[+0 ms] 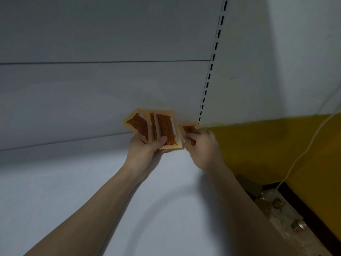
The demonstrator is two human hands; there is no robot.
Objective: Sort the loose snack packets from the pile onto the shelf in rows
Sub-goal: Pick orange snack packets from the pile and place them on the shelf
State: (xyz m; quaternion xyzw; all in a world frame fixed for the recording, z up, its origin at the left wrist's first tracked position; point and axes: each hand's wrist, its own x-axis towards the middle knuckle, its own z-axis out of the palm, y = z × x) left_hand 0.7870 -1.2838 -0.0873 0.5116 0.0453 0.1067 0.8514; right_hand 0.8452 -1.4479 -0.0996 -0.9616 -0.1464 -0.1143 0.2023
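Left hand: you hold a fanned stack of packets, thumb clamped across, above the shelf.
Right hand: your fingers pinch one packet at the shelf's right end.
Risk: the fan may slip if your thumb eases.

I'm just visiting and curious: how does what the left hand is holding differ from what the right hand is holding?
The left hand holds a fanned bunch of packets, about three; the right hand holds a single packet. The bunch shows nearly whole, pinned under the thumb; the single packet is mostly hidden by the fingers. The single packet sits nearer the shelf's right end. All are orange packets with reddish-brown sticks inside.
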